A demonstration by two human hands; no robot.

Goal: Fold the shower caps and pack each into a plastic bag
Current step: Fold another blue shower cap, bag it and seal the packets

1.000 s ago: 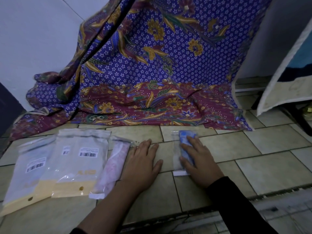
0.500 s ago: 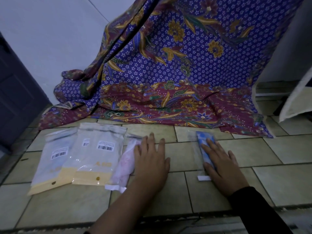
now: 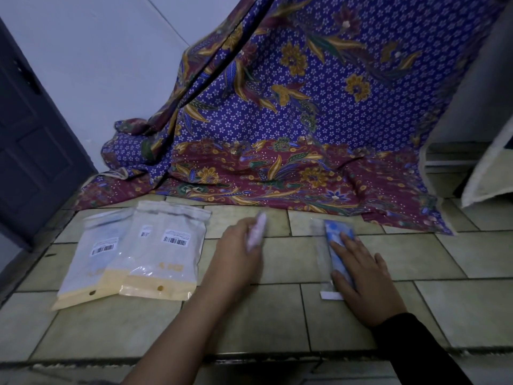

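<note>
Fingers [image 3: 347,252] of the right hand [image 3: 366,279]: straight, slightly spread, pressed flat on a bagged cap. Fingers of the left hand [image 3: 237,251]: curled round a pink packet, motion-blurred, so the exact grip cannot be told.

1. Batik cloth [image 3: 305,120]. Purple field with small white flowers, gold and green leaves, maroon border. Hangs from above and pools on the floor behind all other items.
2. Tiled floor [image 3: 277,315]. Pale rectangular tiles with dark grout lines. Bears every item listed below.
3. Wall [image 3: 97,65]. Plain, pale, at upper left behind the cloth.
4. Door [image 3: 33,134]. Dark, panelled, at far left.
5. Pale board [image 3: 488,173]. White-edged, leaning at far right; what it is cannot be told.
6. Flat packets [image 3: 166,251]. Three, overlapping, at left of the left hand and lying apart from it. Translucent fronts, yellow lower bands with a small round hole, white barcode labels. Contents not legible.
7. Clear plastic bag [image 3: 319,245]. Lies flat on the floor at centre right, long axis running away from the person, with the right hand on top of it.
8. Blue shower cap [image 3: 337,232]. Folded to a narrow strip inside the clear plastic bag, far end showing past the fingertips.
9. Pink packet [image 3: 258,229]. Pale pink, narrow, held in the left hand, upper end projecting above the hand; blurred.
10. White flap [image 3: 330,295]. Small strip at the near end of the clear plastic bag, just beside the right thumb.
</note>
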